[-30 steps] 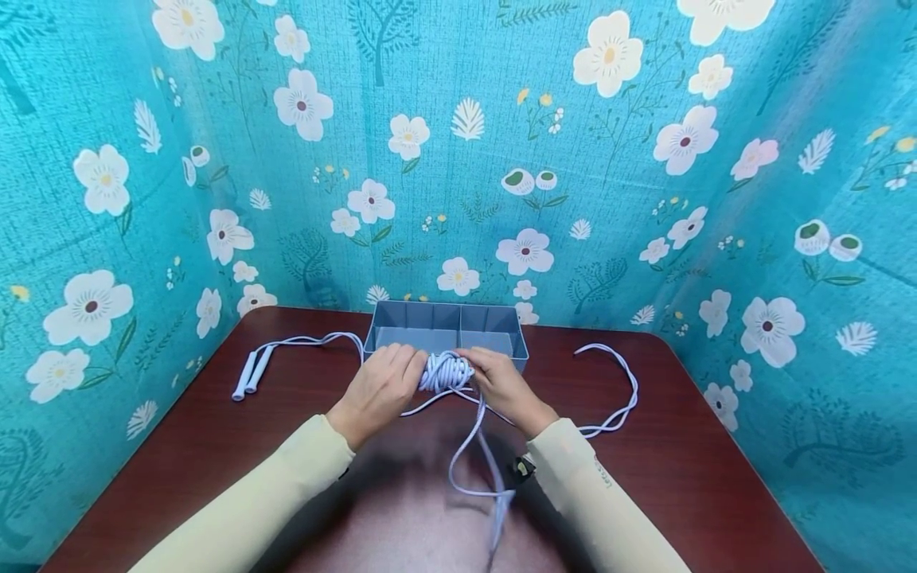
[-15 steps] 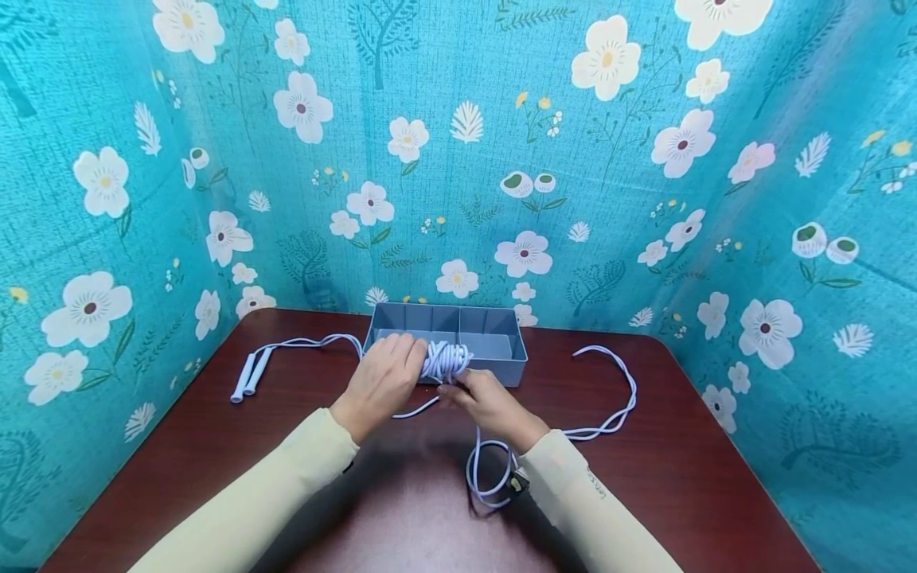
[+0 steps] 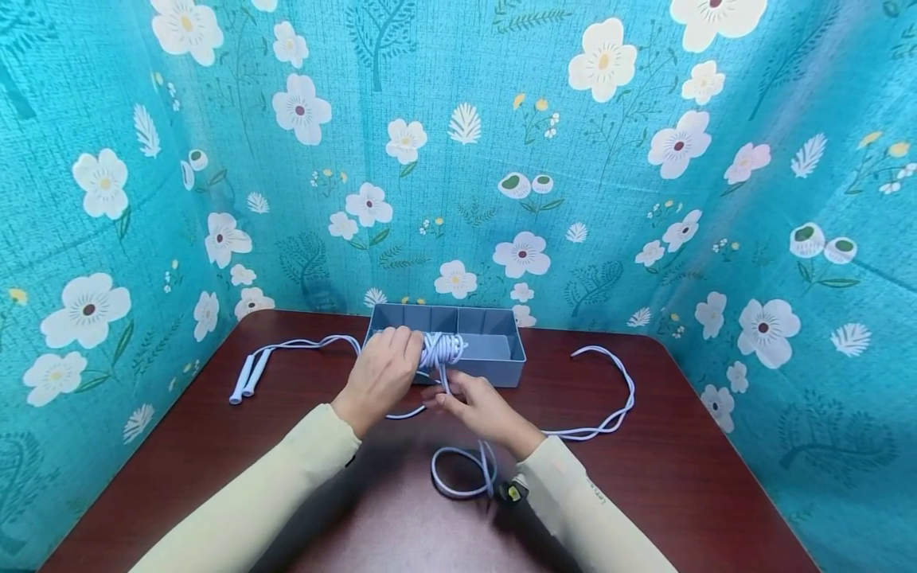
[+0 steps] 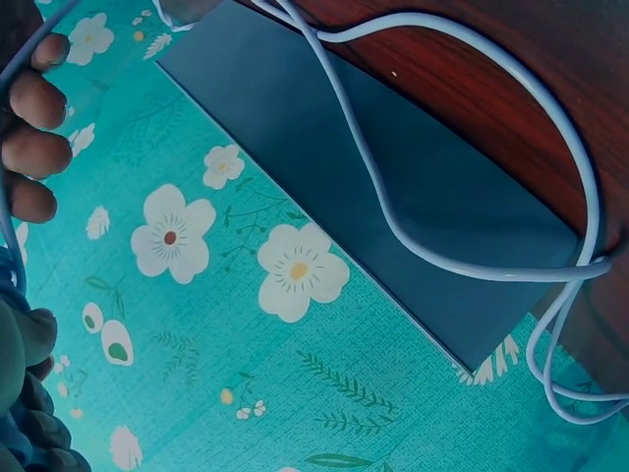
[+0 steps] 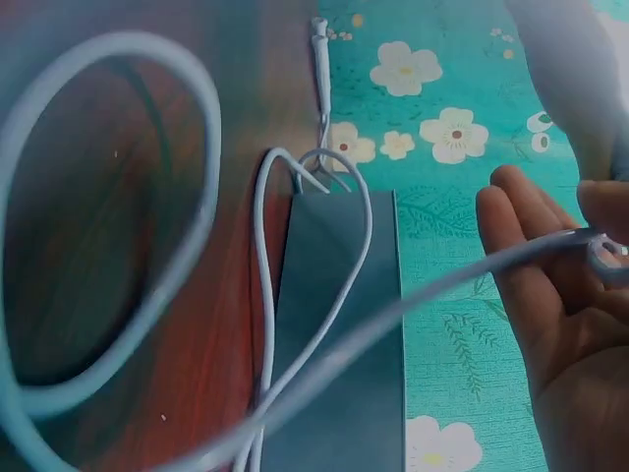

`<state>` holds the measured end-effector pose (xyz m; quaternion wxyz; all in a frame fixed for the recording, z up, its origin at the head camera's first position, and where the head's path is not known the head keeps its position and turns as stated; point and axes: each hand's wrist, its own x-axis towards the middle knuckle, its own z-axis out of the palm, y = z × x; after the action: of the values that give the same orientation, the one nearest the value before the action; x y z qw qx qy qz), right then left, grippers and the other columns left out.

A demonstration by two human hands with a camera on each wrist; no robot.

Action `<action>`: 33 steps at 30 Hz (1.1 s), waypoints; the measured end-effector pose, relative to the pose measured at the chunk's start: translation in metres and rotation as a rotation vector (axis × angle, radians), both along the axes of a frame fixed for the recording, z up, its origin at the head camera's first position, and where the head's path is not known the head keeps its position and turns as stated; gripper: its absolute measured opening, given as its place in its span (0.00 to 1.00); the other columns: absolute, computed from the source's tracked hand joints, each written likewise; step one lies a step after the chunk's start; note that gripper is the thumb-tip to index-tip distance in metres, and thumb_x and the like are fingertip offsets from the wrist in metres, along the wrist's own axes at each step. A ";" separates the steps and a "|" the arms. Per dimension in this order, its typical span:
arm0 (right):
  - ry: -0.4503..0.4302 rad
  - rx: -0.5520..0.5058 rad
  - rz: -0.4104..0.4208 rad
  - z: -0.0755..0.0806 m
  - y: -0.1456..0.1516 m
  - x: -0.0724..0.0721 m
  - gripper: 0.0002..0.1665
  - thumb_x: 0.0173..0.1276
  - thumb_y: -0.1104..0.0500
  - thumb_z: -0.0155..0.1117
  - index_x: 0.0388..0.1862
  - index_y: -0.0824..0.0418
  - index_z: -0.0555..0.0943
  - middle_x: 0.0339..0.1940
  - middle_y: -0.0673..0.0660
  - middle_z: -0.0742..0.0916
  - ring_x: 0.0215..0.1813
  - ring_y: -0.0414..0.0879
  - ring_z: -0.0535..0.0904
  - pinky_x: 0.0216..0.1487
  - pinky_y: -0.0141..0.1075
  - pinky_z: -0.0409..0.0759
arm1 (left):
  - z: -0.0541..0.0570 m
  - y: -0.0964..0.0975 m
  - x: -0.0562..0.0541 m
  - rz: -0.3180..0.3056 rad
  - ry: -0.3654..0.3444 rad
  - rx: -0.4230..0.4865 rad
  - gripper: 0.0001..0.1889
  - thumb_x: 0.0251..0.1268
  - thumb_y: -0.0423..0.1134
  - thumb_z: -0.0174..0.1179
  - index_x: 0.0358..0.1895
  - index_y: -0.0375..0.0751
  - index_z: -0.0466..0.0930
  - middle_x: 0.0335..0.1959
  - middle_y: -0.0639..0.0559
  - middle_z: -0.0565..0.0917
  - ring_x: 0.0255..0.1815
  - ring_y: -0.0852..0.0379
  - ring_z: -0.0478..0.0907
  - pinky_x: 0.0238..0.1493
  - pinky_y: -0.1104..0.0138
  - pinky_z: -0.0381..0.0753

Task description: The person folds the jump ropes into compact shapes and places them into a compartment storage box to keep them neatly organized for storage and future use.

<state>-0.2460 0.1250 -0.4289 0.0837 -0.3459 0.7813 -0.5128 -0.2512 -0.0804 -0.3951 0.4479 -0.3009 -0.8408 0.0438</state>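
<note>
My left hand [image 3: 384, 362] grips a tight bundle of pale lilac skipping rope [image 3: 442, 350], held up in front of the grey box. Wound turns stick out past the thumb side of the fist. From the bundle a strand drops to my right hand [image 3: 483, 410], just below it. Across the extended right fingers [image 5: 511, 211] runs this strand [image 5: 432, 290] in the right wrist view. At the left edge of the left wrist view, the right fingertips [image 4: 37, 152] show beside the rope. Two white handles [image 3: 242, 380] lie on the table at left, joined to a length of the rope.
The grey divided box [image 3: 487, 372] stands at the back of the dark red table [image 3: 401, 517]. A rope loop [image 3: 458, 496] hangs low near my right wrist. A doubled rope length [image 3: 609, 422] curves over the table at right. A blue flowered curtain [image 3: 458, 199] closes in the back and sides.
My right hand has moved from the bundle's right end to below it, bringing the strand down its front. The dangling rope has swung into a loop. The left hand keeps its grip.
</note>
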 end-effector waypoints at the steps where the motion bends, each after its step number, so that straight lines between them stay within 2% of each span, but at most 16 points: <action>1: -0.007 -0.005 -0.001 0.000 0.000 0.001 0.17 0.75 0.64 0.54 0.60 0.68 0.73 0.49 0.57 0.87 0.47 0.46 0.85 0.45 0.47 0.82 | 0.000 0.000 0.000 0.006 -0.005 0.002 0.18 0.56 0.33 0.70 0.46 0.29 0.75 0.31 0.43 0.75 0.27 0.51 0.69 0.27 0.63 0.75; 5: -0.055 -0.050 0.010 -0.002 -0.001 0.002 0.21 0.74 0.68 0.52 0.65 0.70 0.67 0.52 0.65 0.84 0.48 0.55 0.84 0.48 0.45 0.81 | 0.001 -0.001 -0.003 0.028 -0.016 0.014 0.19 0.55 0.33 0.70 0.47 0.29 0.75 0.30 0.43 0.74 0.27 0.51 0.68 0.26 0.63 0.74; 9: -0.106 -0.101 0.010 -0.002 -0.002 0.003 0.23 0.74 0.71 0.50 0.67 0.72 0.65 0.52 0.69 0.83 0.44 0.58 0.85 0.48 0.49 0.80 | 0.003 -0.003 -0.005 0.041 -0.004 0.007 0.16 0.58 0.31 0.67 0.47 0.28 0.75 0.29 0.43 0.74 0.26 0.51 0.67 0.24 0.63 0.71; 14: -0.155 -0.101 -0.022 -0.003 -0.004 0.008 0.23 0.72 0.69 0.55 0.65 0.70 0.67 0.44 0.61 0.85 0.39 0.61 0.84 0.43 0.52 0.81 | 0.005 -0.007 -0.007 0.069 -0.007 0.010 0.19 0.56 0.32 0.69 0.48 0.27 0.75 0.30 0.42 0.74 0.27 0.51 0.67 0.24 0.63 0.69; 20: -0.228 -0.110 -0.014 -0.003 -0.008 0.016 0.26 0.66 0.69 0.63 0.63 0.69 0.71 0.38 0.59 0.87 0.36 0.57 0.86 0.42 0.56 0.80 | 0.003 -0.011 -0.008 0.084 -0.027 0.016 0.21 0.53 0.33 0.72 0.47 0.27 0.75 0.30 0.41 0.74 0.27 0.50 0.67 0.23 0.63 0.68; 23: -0.224 -0.099 -0.017 -0.002 -0.009 0.020 0.28 0.64 0.69 0.66 0.63 0.68 0.71 0.37 0.57 0.88 0.35 0.55 0.86 0.41 0.57 0.80 | 0.001 -0.012 -0.009 0.086 -0.029 0.022 0.18 0.54 0.32 0.70 0.46 0.27 0.76 0.29 0.42 0.74 0.26 0.50 0.67 0.23 0.63 0.67; 28: -0.171 -0.055 -0.029 0.001 -0.008 0.024 0.34 0.62 0.67 0.69 0.67 0.66 0.69 0.35 0.53 0.89 0.35 0.54 0.86 0.39 0.54 0.82 | 0.000 -0.015 -0.012 0.109 -0.030 0.031 0.15 0.57 0.31 0.67 0.45 0.28 0.76 0.28 0.42 0.73 0.26 0.50 0.67 0.22 0.63 0.65; 33: -0.152 -0.045 -0.014 0.006 -0.006 0.028 0.28 0.61 0.67 0.70 0.60 0.67 0.75 0.33 0.54 0.88 0.36 0.58 0.86 0.38 0.50 0.83 | 0.000 -0.015 -0.015 0.117 -0.033 0.037 0.10 0.61 0.29 0.63 0.43 0.28 0.76 0.27 0.42 0.71 0.25 0.49 0.67 0.22 0.62 0.65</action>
<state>-0.2176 0.1185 -0.4230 0.1315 -0.3024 0.7634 -0.5554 -0.2661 -0.0958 -0.3951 0.4362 -0.2437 -0.8648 0.0495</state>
